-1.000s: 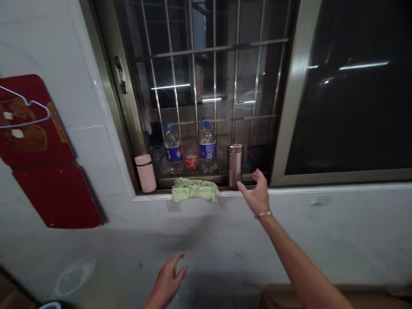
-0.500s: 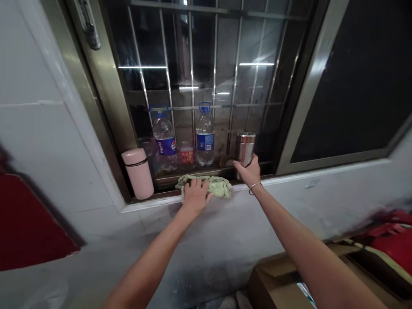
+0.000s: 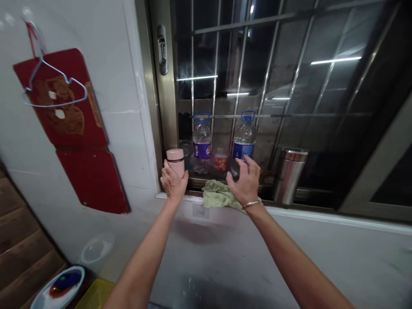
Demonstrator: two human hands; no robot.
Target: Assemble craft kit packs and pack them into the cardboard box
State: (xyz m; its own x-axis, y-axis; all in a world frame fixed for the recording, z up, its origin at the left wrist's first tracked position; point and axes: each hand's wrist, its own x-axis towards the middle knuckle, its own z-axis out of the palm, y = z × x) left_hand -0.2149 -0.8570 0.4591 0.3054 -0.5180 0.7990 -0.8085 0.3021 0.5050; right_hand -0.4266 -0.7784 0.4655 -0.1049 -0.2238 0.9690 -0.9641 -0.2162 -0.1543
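At the left end of the window sill, my left hand [image 3: 174, 180] is wrapped round a pink flask [image 3: 175, 162], which stands upright. My right hand [image 3: 245, 178] hangs over the sill with its fingers apart and curved, holding nothing. Below and beside it, a crumpled pale green cloth [image 3: 217, 195] lies over the sill's edge. To the right a steel flask [image 3: 291, 176] stands by itself, touched by neither hand. Behind the hands are a Pepsi bottle [image 3: 202, 150] and another large bottle with a blue label [image 3: 246, 135], partly hidden by my right hand.
A jar with a red label [image 3: 220, 162] stands between the bottles. Metal bars [image 3: 240, 68] run behind the window. On the left wall hang a red board [image 3: 93, 180] and a wire hanger [image 3: 54, 105]. Low at left are a pale basin [image 3: 43, 296] and a yellow container [image 3: 96, 294].
The view has swung left. My right hand has let go of the steel flask and moved left, over the cloth. My left hand has left the cloth and taken hold of the pink flask.
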